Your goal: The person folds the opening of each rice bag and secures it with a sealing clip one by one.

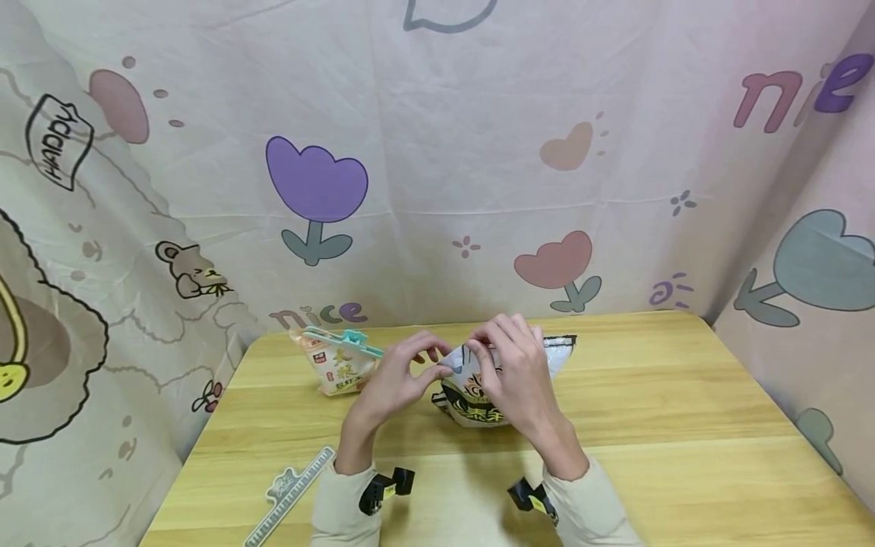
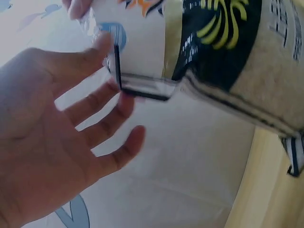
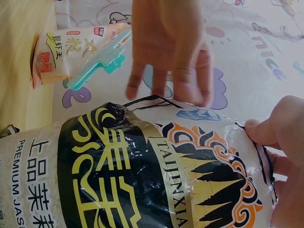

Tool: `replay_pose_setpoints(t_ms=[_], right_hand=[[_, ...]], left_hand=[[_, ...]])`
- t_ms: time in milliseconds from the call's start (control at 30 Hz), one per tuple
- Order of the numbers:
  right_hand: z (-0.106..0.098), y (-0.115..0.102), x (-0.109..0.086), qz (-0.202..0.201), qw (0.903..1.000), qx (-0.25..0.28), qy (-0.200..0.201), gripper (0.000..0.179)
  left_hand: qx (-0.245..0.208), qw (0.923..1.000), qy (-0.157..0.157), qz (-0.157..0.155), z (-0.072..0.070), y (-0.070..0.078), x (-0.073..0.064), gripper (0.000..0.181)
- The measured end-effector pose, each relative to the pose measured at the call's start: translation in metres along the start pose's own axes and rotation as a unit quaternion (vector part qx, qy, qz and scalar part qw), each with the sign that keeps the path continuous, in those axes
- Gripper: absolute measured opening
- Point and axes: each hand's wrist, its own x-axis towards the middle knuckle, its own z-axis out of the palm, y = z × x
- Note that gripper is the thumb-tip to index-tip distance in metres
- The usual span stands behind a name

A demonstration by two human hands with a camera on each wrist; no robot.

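Note:
A bag of jasmine rice (image 1: 475,403) with a black and gold label stands upright on the table in front of me. My left hand (image 1: 399,376) pinches its upper left corner between thumb and forefinger. In the left wrist view the other fingers of the left hand (image 2: 61,118) spread loosely below the corner. My right hand (image 1: 516,372) grips the top edge farther right. The right wrist view shows the thumb of the right hand (image 3: 285,142) on the front of that edge, with fingers behind it. The white upper part of the rice bag (image 3: 156,161) looks creased.
Behind and left stands a smaller orange and white food bag (image 1: 338,368), its top closed by a teal sealing clip (image 1: 352,339). A grey, ruler-like clip (image 1: 290,494) lies at the table's front left. A printed curtain (image 1: 437,190) hangs behind the wooden table (image 1: 656,425).

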Motion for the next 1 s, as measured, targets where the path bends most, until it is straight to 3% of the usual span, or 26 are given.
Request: replay_pose_setpoints(t_ms=[200,400,567,767,1000], right_hand=[[-0.002,0.001,-0.001,0.005,1.0,0.001,-0.008,0.006],[-0.001,0.001,0.0,0.003,0.9999,-0.002,-0.016,0.006],[0.0,0.001,0.0,0.003,0.9997,-0.005,-0.022,0.006],[0.001,0.0,-0.001,-0.004,0.9998,-0.007,-0.019,0.006],[0.002,0.0,0.0,-0.014,0.9997,-0.012,-0.017,0.006]], left_hand=[[-0.057,0.9957,0.071,0.021,0.013,0.011,0.008,0.004],[-0.049,0.9948,0.087,0.023,0.02,0.011,0.01,0.004],[-0.05,0.9952,0.084,0.011,0.02,0.006,0.009,0.005],[-0.052,0.9958,0.073,0.02,0.017,-0.003,0.006,0.005],[-0.053,0.9982,0.03,-0.006,0.009,-0.011,0.003,0.005]])
